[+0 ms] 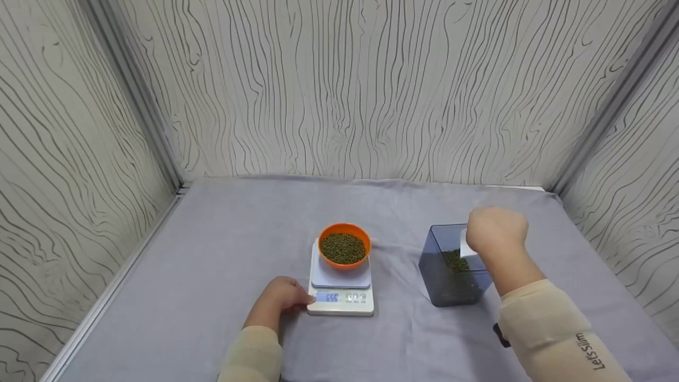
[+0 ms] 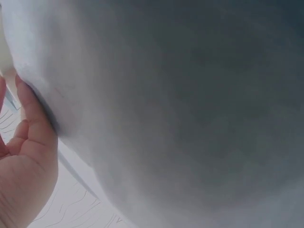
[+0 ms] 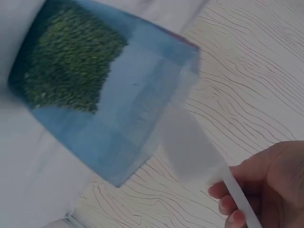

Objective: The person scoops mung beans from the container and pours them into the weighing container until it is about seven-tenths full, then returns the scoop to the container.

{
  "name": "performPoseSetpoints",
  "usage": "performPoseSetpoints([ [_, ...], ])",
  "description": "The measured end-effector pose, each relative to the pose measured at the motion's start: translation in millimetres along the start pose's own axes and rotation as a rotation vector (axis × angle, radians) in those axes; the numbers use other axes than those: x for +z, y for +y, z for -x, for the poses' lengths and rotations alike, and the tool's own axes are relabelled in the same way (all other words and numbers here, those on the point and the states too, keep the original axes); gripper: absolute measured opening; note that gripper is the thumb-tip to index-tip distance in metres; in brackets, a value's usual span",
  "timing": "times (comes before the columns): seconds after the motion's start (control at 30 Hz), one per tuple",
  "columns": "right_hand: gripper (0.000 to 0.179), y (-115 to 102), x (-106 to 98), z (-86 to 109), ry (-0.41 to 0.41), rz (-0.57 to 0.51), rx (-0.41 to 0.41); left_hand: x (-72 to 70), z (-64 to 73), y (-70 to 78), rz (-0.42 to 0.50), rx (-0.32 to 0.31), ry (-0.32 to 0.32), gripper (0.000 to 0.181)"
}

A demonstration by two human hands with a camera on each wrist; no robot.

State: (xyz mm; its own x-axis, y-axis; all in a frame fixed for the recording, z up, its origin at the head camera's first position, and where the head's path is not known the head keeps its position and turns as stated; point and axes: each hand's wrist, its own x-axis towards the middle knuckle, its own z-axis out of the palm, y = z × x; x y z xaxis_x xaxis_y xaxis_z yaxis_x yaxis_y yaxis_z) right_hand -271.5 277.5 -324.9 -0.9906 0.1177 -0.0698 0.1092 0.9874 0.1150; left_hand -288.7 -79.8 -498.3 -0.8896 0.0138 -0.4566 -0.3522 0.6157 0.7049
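Note:
An orange bowl (image 1: pixel 345 267) full of small green beans (image 1: pixel 343 248), seemingly mung beans, sits on a white kitchen scale (image 1: pixel 339 305). The scale's lit display appears to read 655. At the scale's front left edge, my left hand (image 1: pixel 284 293) holds the side with thumb and fingers; the left wrist view shows this hand (image 2: pixel 33 156) only partly. My right hand (image 1: pixel 497 231) grips the handle of a white scoop (image 3: pixel 190 147) over the bluish clear container (image 1: pixel 443 289). More green beans (image 3: pixel 71 57) lie inside that container. Whether the scoop carries beans cannot be told.
A grey cloth (image 1: pixel 223 239) with wrinkles covers the table. Panels with a wood-grain pattern (image 1: pixel 339 90) stand behind and at both sides, joined by grey metal posts (image 1: pixel 140 101). The container stands to the right of the scale, with a stretch of cloth between them.

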Motion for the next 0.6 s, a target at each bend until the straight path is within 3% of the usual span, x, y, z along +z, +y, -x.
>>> performPoseSetpoints([
  [0.33, 0.009, -20, 45, -10.4, -0.061, 0.224, -0.069, 0.2, -0.6, -0.8, 0.009, -0.016, 0.003, 0.021],
  [0.6, 0.007, -17, 64, -20.0, -0.078, 0.124, -0.137, -0.3, -0.4, -0.8, 0.025, -0.032, 0.003, 0.02],
])
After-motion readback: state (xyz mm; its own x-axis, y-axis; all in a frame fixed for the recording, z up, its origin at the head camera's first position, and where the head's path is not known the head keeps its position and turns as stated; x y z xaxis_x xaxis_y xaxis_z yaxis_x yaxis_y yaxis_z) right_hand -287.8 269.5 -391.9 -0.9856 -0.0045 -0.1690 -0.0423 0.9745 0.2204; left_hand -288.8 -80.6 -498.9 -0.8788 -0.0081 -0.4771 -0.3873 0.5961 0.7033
